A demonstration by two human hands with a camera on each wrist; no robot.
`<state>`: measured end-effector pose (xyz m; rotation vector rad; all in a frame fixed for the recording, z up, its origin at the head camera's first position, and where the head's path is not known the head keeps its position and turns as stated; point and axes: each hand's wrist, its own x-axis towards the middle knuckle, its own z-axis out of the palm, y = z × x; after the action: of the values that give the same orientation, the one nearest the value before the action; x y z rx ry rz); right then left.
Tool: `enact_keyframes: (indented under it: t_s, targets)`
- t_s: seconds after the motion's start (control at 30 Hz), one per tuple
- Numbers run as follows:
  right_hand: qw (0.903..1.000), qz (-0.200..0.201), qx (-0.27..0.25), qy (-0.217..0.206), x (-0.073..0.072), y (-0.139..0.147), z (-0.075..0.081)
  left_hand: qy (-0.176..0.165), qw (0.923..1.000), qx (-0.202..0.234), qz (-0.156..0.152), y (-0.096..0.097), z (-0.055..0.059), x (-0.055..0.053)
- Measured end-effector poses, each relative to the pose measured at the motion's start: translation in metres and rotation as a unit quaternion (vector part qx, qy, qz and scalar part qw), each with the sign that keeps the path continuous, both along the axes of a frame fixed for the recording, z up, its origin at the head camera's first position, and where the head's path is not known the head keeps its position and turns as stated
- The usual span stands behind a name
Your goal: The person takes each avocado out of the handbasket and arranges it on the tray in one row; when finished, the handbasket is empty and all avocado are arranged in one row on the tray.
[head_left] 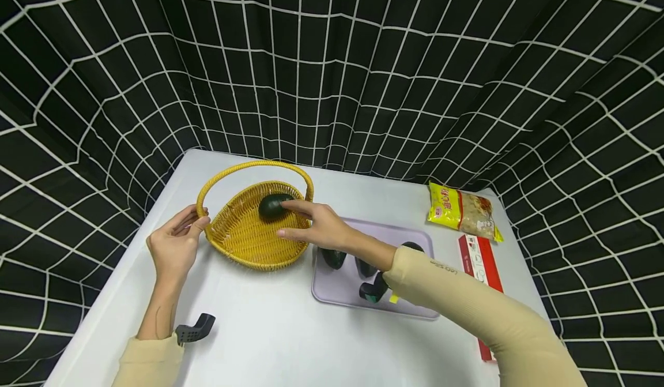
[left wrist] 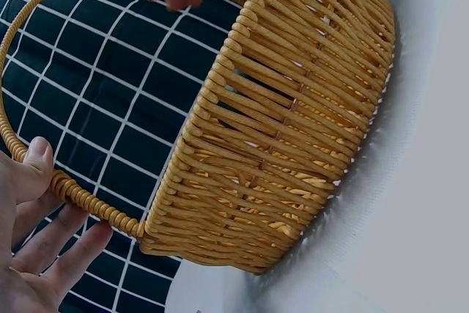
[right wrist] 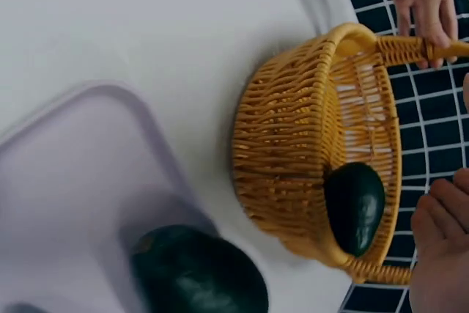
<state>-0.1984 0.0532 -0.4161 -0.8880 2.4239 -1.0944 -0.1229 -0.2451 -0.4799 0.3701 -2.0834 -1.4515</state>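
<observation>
A yellow woven basket (head_left: 254,245) with a tall arched handle (head_left: 254,165) stands at the left of the table. My left hand (head_left: 173,245) holds the base of that handle between thumb and fingers. One dark green avocado (head_left: 271,208) lies inside the basket, against its far right wall. Over the basket's right rim reaches my right hand (head_left: 324,225), its fingers extended and overlapping the avocado in the head view. From the right wrist, the avocado (right wrist: 355,209) rests in the basket apart from the right hand (right wrist: 443,247), whose fingers are loose and hold nothing.
A pale purple tray (head_left: 332,297) right of the basket bears several avocados, one (head_left: 333,258) near its left edge; the right forearm crosses over it. A yellow food bag (head_left: 461,211) and a red-and-white box (head_left: 485,260) lie at the right. Black grid cloth (head_left: 332,87) hangs behind.
</observation>
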Motion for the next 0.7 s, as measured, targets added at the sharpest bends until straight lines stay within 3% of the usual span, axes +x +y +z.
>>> enact_keyframes:
  t_s: [0.23, 0.7]
  targets:
    - [0.9995, 0.005, 0.003, 0.029, -0.016, -0.029, -0.007, -0.003, 1.0, 0.004, -0.001, 0.0, -0.001, -0.002]
    - [0.9953, -0.054, 0.07, 0.039, -0.039, -0.062, -0.017, 0.002, 1.0, 0.003, 0.001, 0.0, 0.0, -0.001]
